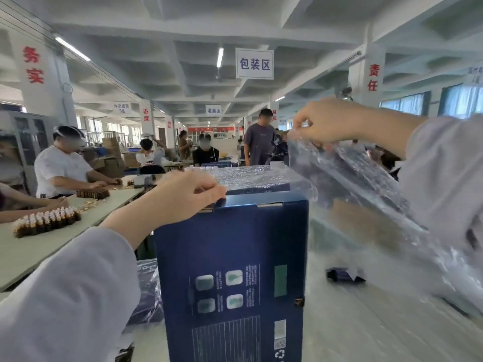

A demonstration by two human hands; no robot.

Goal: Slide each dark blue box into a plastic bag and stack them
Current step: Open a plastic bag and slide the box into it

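standing dark blue box (pixel 235 257) under left fingers (pixel 209 192), plastic bag (pixel 352 178) between right fingers (pixel 304 118)

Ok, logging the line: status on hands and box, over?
Left hand grips top edge of upright dark blue box. Right hand pinches plastic bag, raised beside it; box not yet bagged. Nothing between.
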